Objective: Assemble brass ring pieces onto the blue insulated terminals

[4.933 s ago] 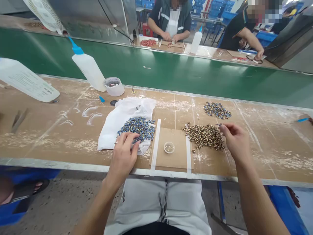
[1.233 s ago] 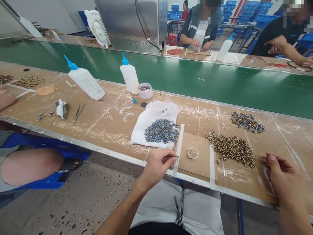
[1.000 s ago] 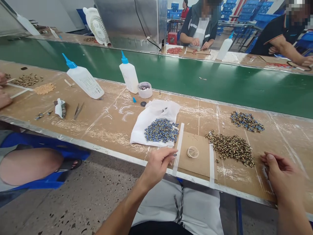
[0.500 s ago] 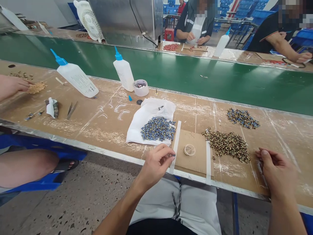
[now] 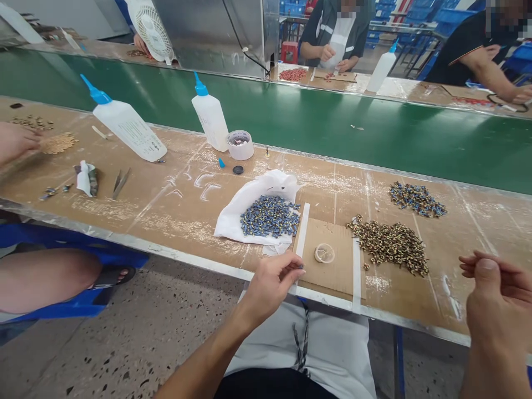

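Table edge (image 5: 199, 259) runs under left hand (image 5: 271, 281) pinching blue piece (image 5: 301, 266); right hand (image 5: 501, 296): grip unclear.

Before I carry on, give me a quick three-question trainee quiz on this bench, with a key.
1. True or false: the small round clear plastic cup sits on the flat brown cardboard square.
2. The larger heap of small blue-and-gold pieces lies on: A) a green belt; B) a thin white sheet; C) a red stool.
3. Which of the person's own hands has a small blue piece at its fingertips?

Key: 1. True. 2. B. 3. The left hand.
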Demonstrator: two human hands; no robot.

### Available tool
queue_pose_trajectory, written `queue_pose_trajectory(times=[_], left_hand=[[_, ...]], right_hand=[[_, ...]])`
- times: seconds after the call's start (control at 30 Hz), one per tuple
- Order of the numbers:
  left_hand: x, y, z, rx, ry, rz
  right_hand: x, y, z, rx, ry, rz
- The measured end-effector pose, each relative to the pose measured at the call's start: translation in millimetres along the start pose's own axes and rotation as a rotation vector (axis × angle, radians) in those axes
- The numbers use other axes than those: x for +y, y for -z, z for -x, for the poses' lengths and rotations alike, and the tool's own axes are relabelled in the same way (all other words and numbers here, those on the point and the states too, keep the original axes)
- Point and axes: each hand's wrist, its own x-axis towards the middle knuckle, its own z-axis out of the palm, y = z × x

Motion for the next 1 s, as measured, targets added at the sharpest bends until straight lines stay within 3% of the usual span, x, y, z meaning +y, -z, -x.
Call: queue_pose_trajectory(times=[0.07,0.17,0.27,0.4,0.53,0.83,1.0], left_hand=[[-2,-4.3,-1,-0.015,0.027,0.051],[-4,-10.8,-5,-0.011,0.077,0.168],[-8,-14.9,-8,-0.021,0.102,0.247],[-11,-13.9,-11,-0.062,0.080,0.215],[-14,-10.1,-11,-0.086,0.081,0.163],[-15,-6.2,-10,-0.125,0.030,0.082],[-16,-7.2,-10,-0.113,0.031,0.088]], right_hand=[[-27,-9,17,-0.165,-0.010,-0.016],[-56,-31,45,-0.667,-0.041,-0.026],[-68,-57,66,-0.876,-0.066,-0.091],[-72,-82,75,-0.922,-0.167,-0.172],[-76,-91,75,-0.924,-0.184,-0.236],[-94,-98,74,-0.931,0.192,-0.174],[-96,-100,73,-0.857,0.342,-0.123]])
